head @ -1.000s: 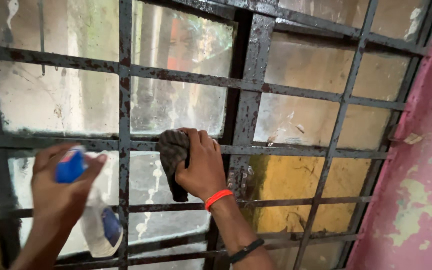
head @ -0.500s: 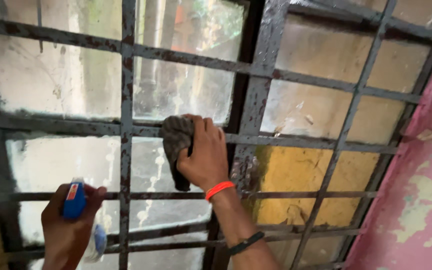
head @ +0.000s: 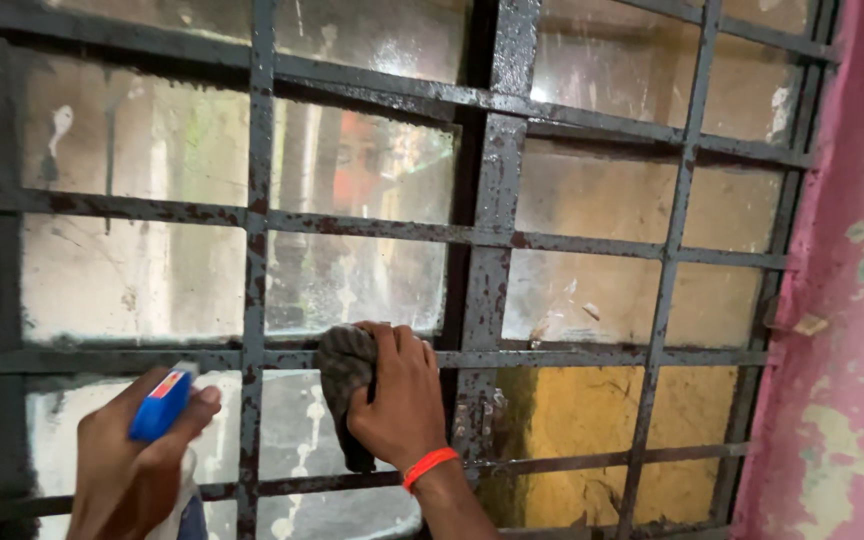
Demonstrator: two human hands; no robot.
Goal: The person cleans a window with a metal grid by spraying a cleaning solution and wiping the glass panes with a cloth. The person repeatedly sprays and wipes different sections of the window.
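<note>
Fingers of right hand (head: 399, 400) curled tight on a dark cloth (head: 344, 385), pressed to the glass pane (head: 292, 420) behind the rusty window grille (head: 487, 290). Cloth hangs long axis vertical, left of the knuckles. Left hand (head: 132, 460) closed round a blue-capped spray bottle (head: 164, 405), near left, nozzle toward the pane. Peeling pink wall (head: 852, 300) right.

At six o'clock the frame's lower edge cuts off my left hand (head: 132, 460) at the wrist and most of the spray bottle (head: 164, 405) below its blue head, while my right hand (head: 397, 400) hides part of the dark cloth (head: 340, 372) and the pane behind.
</note>
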